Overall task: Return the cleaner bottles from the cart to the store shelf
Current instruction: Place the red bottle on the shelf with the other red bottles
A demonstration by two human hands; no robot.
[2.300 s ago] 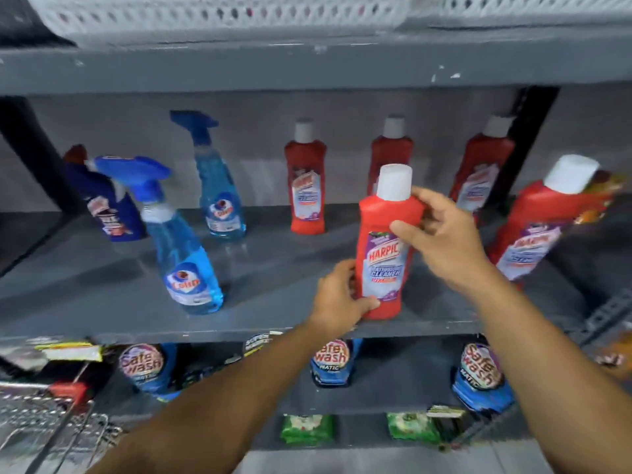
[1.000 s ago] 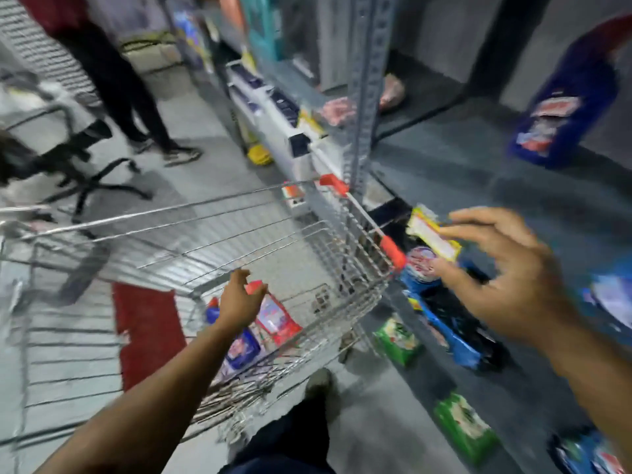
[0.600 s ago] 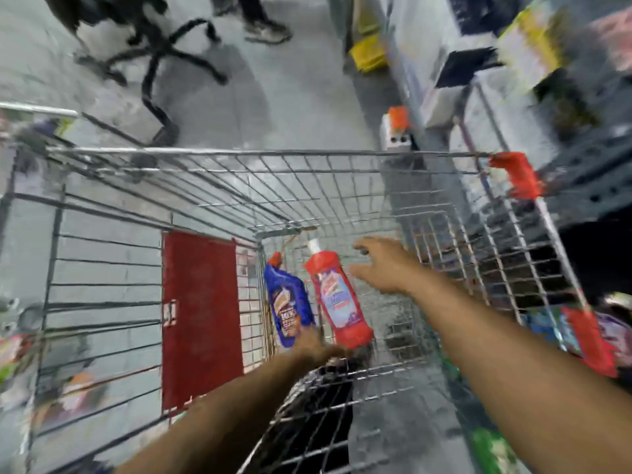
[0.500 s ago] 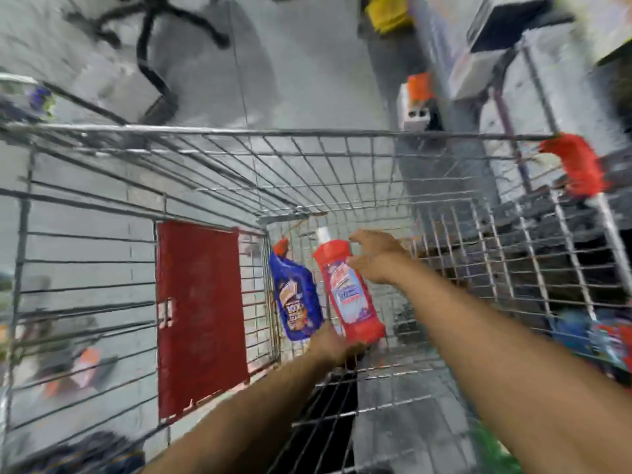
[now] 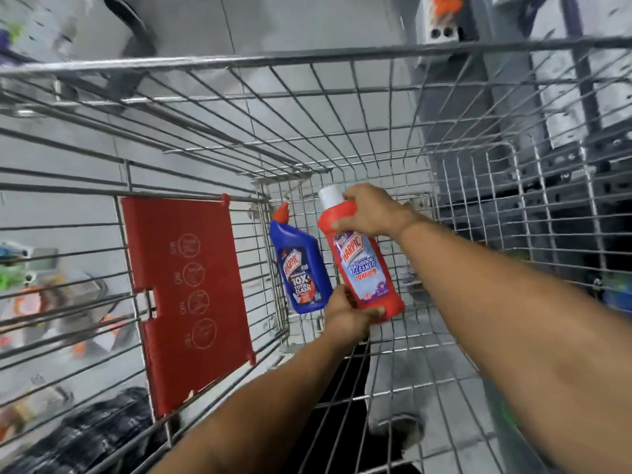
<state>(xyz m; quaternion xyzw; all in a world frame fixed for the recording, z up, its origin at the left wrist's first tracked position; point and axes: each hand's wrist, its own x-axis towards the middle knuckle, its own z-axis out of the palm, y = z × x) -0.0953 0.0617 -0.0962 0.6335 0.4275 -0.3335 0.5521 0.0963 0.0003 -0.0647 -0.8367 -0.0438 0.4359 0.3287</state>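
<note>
I look down into a wire shopping cart (image 5: 342,59). A red Harpic bathroom cleaner bottle (image 5: 362,265) with a white cap is held inside it by both hands. My right hand (image 5: 369,213) grips its neck and shoulder just under the cap. My left hand (image 5: 349,314) cups its bottom corner. A blue Harpic toilet cleaner bottle (image 5: 301,268) with a red nozzle leans against the cart's inner left wall, right beside the red bottle. The store shelf is mostly out of view.
A red plastic flap (image 5: 188,299) hangs on the cart's left wire wall. Grey shelving uprights (image 5: 581,80) stand beyond the cart on the right. Blurred packaged goods (image 5: 41,302) lie to the left, outside the cart. Grey tiled floor shows through the wire.
I turned from the shelf, where I had set a red bottle, to the cart. Both hands reached in and closed on another red bottle, the right sliding onto its neck.
</note>
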